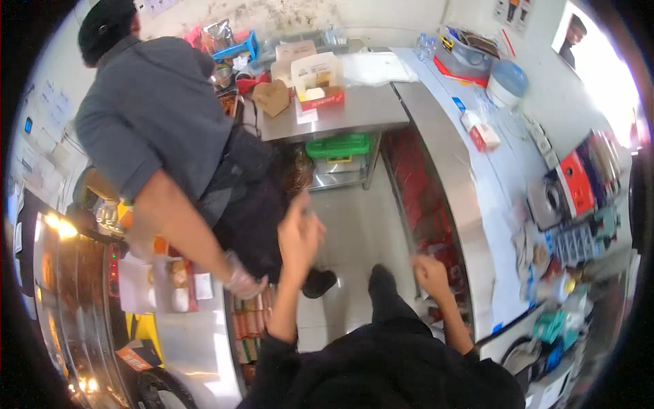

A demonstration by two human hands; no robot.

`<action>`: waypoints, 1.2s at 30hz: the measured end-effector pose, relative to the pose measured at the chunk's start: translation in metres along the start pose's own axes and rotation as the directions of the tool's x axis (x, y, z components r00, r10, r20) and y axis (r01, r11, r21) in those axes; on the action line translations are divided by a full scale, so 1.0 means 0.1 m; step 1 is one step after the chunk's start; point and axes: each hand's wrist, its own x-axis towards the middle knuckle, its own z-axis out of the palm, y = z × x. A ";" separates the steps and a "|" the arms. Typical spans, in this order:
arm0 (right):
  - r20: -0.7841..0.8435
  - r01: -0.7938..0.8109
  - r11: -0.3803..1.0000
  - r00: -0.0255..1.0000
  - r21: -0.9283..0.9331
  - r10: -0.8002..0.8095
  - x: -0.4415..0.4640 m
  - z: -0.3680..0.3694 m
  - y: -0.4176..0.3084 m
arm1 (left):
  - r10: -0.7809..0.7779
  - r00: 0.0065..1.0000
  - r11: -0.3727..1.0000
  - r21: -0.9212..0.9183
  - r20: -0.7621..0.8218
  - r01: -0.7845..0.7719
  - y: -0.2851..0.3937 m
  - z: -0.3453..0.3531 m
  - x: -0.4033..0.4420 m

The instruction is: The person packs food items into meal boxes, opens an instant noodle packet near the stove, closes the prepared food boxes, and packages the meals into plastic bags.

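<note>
- The left hand (pixel 300 235) is in the air over the floor (pixel 340 252), near the co-worker's dark clothing (pixel 252 184); its grip looks loose, with nothing visible inside, perhaps because the passage is narrow.
- The right hand (pixel 429 276) is curled beside the right surface (pixel 446 163); blur hides its palm, so I cannot tell whether its grip has something.
- The nearest things to it are red goods (pixel 412 184) under this surface, probably kept low to save space.
- The co-worker's gloved hand (pixel 245 281) is at the left surface (pixel 204 354), beside food boxes (pixel 180 283); the glove is likely for hygiene.
- On the back surface (pixel 371 112), a carton (pixel 320 75) has its lid raised, maybe for easy filling.
</note>
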 end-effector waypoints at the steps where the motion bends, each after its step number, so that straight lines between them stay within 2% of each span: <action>1: 0.089 0.057 0.998 0.994 -0.011 -0.056 0.25 -0.12 0.14 | 0.125 0.983 0.991 0.059 -0.132 -0.118 -0.07 0.21 0.69; 2: 0.179 0.105 0.994 0.979 -0.014 -0.101 0.47 -0.23 0.23 | 0.129 0.979 0.986 0.127 -0.161 -0.109 -0.02 0.24 1.38; 3: 0.263 0.149 0.989 0.954 -0.009 -0.142 0.68 -0.31 0.29 | 0.061 0.981 0.983 0.180 -0.184 -0.028 0.17 0.22 1.99; 5: 0.249 0.088 0.996 0.965 0.007 -0.087 1.07 -0.39 0.41 | 0.225 0.947 0.959 0.226 -0.228 -0.173 -0.07 -0.01 3.48; 6: 0.246 0.065 0.998 0.967 0.012 -0.066 1.29 -0.41 0.48 | 0.101 0.973 0.934 0.356 -0.209 -0.021 0.20 -0.06 3.82; 8: 0.253 0.049 0.999 0.966 0.020 -0.053 1.70 -0.34 0.74 | 0.101 0.969 0.899 0.438 -0.225 0.008 0.48 -0.07 4.31; 10: 0.271 0.012 0.999 0.962 0.043 -0.023 2.03 -0.18 0.98 | 0.311 0.907 0.923 0.318 -0.283 -0.217 0.44 0.10 4.32; 11: 0.340 0.029 0.999 0.940 -0.034 -0.016 2.26 -0.08 1.05 | 0.408 0.856 0.904 0.272 -0.318 -0.330 0.38 0.20 4.24; 12: 0.303 0.011 0.999 0.953 0.052 -0.027 2.49 -0.02 1.04 | 0.476 0.786 0.879 0.225 -0.394 -0.420 0.04 0.29 4.14; 13: 0.261 0.002 0.991 0.965 0.137 -0.039 2.75 0.05 0.99 | 0.482 0.674 0.876 0.312 -0.560 -0.367 -0.08 0.52 3.88; 14: 0.210 0.002 0.975 0.976 0.224 -0.051 3.06 0.12 0.96 | 0.421 0.680 0.907 0.274 -0.600 -0.319 -0.66 0.52 3.84; 15: 0.195 0.028 0.979 0.978 0.202 -0.068 3.42 0.19 0.95 | 0.351 0.695 0.936 0.253 -0.627 -0.244 -1.06 0.52 3.73; 16: 0.187 0.045 0.983 0.979 0.178 -0.078 3.74 0.25 0.95 | 0.114 0.741 0.994 0.072 -0.662 -0.088 -1.43 0.45 3.71; 17: 0.180 0.059 0.987 0.980 0.150 -0.086 4.03 0.33 0.97 | 0.085 0.714 0.977 0.197 -0.695 0.075 -2.06 0.26 3.82; 18: 0.182 0.008 0.978 0.982 0.207 -0.047 4.33 0.46 1.04 | 0.066 0.681 0.923 0.303 -0.730 0.236 -2.53 0.03 3.99; 20: 0.196 -0.101 0.944 0.980 0.315 0.039 4.96 0.72 1.14 | 0.117 0.806 0.841 0.490 -0.580 0.230 -2.74 -0.26 4.33; 21: 0.202 -0.101 0.953 0.978 0.286 0.043 5.26 0.78 1.10 | 0.125 0.860 0.791 0.573 -0.495 0.215 -2.82 -0.36 4.53; 24: 0.259 -0.185 0.945 0.959 0.271 0.114 5.87 1.00 0.90 | 0.148 0.856 0.681 0.679 -0.496 0.276 -2.74 -0.41 5.10; 27: 0.296 -0.076 0.971 0.955 0.228 0.005 6.09 1.18 0.89 | 0.109 0.862 0.667 0.679 -0.496 0.307 -3.15 -0.50 5.41; 30: 0.365 0.039 0.986 0.926 0.160 -0.096 6.19 1.17 0.74 | 0.018 0.834 0.625 0.657 -0.551 0.421 -2.98 -0.42 5.45; 31: 0.448 -0.053 0.982 0.893 0.183 -0.036 6.18 1.20 0.73 | 0.125 0.799 0.457 0.749 -0.588 0.479 -3.10 -0.41 5.39; 33: 0.606 -0.235 0.951 0.792 0.202 0.067 6.14 1.26 0.72 | -0.062 0.683 0.748 0.419 -0.728 0.514 -2.99 -0.28 5.04; 34: 0.698 -0.272 0.944 0.712 0.185 0.068 6.13 1.32 0.72 | -0.166 0.619 0.839 0.221 -0.768 0.498 -2.90 -0.19 4.81; 35: 0.778 -0.308 0.936 0.624 0.169 0.065 6.12 1.40 0.71 | -0.416 0.509 0.850 -0.124 -0.754 0.511 -2.82 -0.05 4.53; 36: 0.846 -0.340 0.928 0.529 0.150 0.057 6.12 1.50 0.70 | -0.641 0.403 0.757 -0.453 -0.653 0.471 -2.71 0.12 4.24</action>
